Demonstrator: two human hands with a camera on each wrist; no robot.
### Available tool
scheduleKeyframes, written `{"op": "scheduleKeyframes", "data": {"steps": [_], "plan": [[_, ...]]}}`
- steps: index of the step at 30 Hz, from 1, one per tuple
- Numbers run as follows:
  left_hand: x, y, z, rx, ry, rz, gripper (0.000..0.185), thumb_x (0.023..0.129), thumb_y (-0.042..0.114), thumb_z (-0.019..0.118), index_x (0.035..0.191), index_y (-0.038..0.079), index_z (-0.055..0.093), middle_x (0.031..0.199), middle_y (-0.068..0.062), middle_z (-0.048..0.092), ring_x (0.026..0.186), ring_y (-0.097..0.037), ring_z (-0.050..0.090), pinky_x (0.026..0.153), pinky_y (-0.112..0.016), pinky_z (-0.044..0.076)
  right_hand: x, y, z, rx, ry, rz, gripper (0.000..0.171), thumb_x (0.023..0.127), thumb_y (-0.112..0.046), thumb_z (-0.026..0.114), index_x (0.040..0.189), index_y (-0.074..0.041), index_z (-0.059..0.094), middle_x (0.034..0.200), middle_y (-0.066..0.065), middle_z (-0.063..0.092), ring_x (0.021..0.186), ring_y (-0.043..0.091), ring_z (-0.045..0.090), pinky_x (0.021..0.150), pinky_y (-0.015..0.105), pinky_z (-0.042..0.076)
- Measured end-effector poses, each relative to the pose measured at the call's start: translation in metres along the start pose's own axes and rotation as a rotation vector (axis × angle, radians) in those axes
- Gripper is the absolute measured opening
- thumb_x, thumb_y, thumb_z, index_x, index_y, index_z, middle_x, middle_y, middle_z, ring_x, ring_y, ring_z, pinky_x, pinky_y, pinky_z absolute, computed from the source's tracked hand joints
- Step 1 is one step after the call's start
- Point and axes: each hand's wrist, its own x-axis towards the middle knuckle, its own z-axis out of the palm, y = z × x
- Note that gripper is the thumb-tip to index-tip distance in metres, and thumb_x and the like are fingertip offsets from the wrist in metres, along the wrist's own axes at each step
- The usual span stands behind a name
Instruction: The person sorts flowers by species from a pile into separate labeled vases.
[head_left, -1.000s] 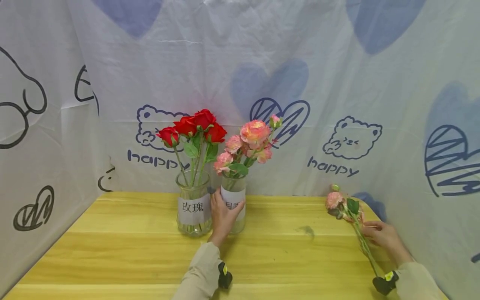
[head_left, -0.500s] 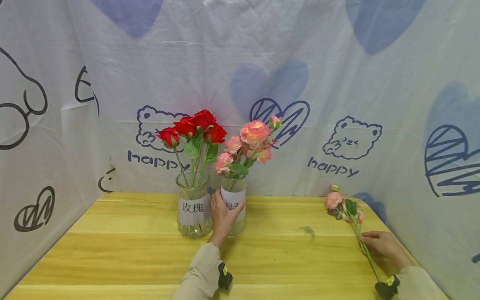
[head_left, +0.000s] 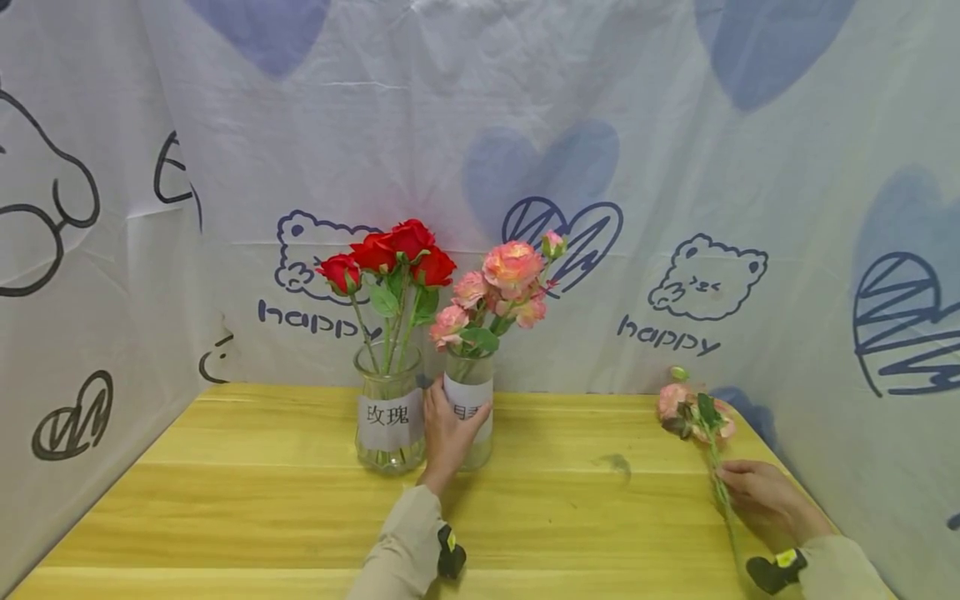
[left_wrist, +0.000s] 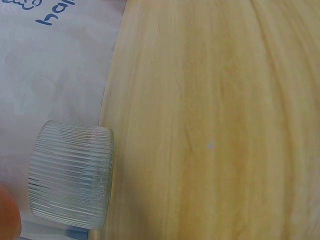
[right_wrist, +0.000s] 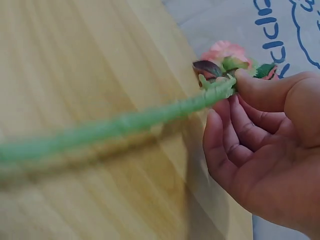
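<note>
My left hand (head_left: 450, 429) grips the narrow glass vase (head_left: 481, 395), which stands upright with several pink flowers (head_left: 512, 271) in it. The fingers lie behind the glass and the thumb crosses its white label, partly hiding the writing. Ribbed glass (left_wrist: 70, 172) at this vase's base shows in the left wrist view, beside an edge of a finger. At the right, my right hand (head_left: 772, 498) pinches the green stem (right_wrist: 130, 122) of a pink flower spray (head_left: 673, 402) between thumb and fingers. Its blooms point to the back of the table.
A wider glass vase (head_left: 390, 454) of red roses (head_left: 408, 242) stands just left of the left hand, also labelled. The wooden table (head_left: 247, 500) meets a printed cloth backdrop (head_left: 420, 125) at the back and sides.
My right hand has slid down along the stem and now pinches it; the flower spray has shifted slightly, its stem steeper. My left hand stays on the vase.
</note>
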Motion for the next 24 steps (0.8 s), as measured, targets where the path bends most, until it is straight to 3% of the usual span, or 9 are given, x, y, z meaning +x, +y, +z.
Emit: {"op": "scheduleKeyframes", "data": {"steps": [3, 7, 14, 20, 24], "plan": [[0.0, 0.001, 0.0, 0.001, 0.003, 0.005, 0.079, 0.07, 0.019, 0.086, 0.129, -0.01, 0.043, 0.114, -0.024, 0.051, 0.104, -0.039, 0.049, 0.09, -0.054, 0.044, -0.001, -0.004, -0.001, 0.074, -0.029, -0.019, 0.045, 0.101, -0.007, 0.045, 0.123, 0.031, 0.032, 0.1, 0.006, 0.064, 0.087, 0.009, 0.062, 0.076, 0.026, 0.055], [0.001, 0.002, -0.001, -0.004, 0.002, -0.003, 0.079, 0.07, 0.019, 0.086, 0.13, -0.009, 0.042, 0.114, -0.024, 0.051, 0.104, -0.038, 0.049, 0.09, -0.053, 0.044, -0.003, -0.011, 0.001, 0.197, -0.043, -0.04, 0.027, 0.1, -0.005, 0.048, 0.113, 0.018, 0.047, 0.094, -0.002, 0.058, 0.081, 0.006, 0.06, 0.075, 0.023, 0.054], [0.002, 0.002, 0.0, 0.007, 0.006, 0.0, 0.078, 0.07, 0.018, 0.086, 0.129, -0.009, 0.042, 0.114, -0.023, 0.051, 0.104, -0.038, 0.049, 0.09, -0.053, 0.044, 0.0, -0.024, 0.01, 0.26, 0.002, -0.103, 0.01, 0.1, -0.008, 0.05, 0.104, -0.002, 0.057, 0.097, -0.004, 0.056, 0.085, 0.004, 0.057, 0.078, 0.022, 0.053], [0.001, 0.002, 0.0, 0.007, 0.007, 0.006, 0.078, 0.07, 0.018, 0.086, 0.129, -0.009, 0.043, 0.113, -0.024, 0.051, 0.103, -0.039, 0.05, 0.089, -0.053, 0.044, 0.005, -0.032, 0.03, 0.344, 0.067, -0.136, 0.018, 0.099, -0.008, 0.052, 0.089, -0.017, 0.065, 0.088, -0.011, 0.061, 0.083, 0.001, 0.059, 0.077, 0.02, 0.053], [0.0, 0.002, -0.001, 0.005, 0.002, -0.002, 0.078, 0.07, 0.018, 0.086, 0.129, -0.009, 0.043, 0.113, -0.024, 0.052, 0.103, -0.039, 0.05, 0.089, -0.054, 0.044, 0.007, -0.038, 0.042, 0.395, 0.105, -0.154, 0.022, 0.1, -0.008, 0.052, 0.086, -0.02, 0.064, 0.083, -0.013, 0.062, 0.081, 0.0, 0.059, 0.074, 0.02, 0.052]]}}
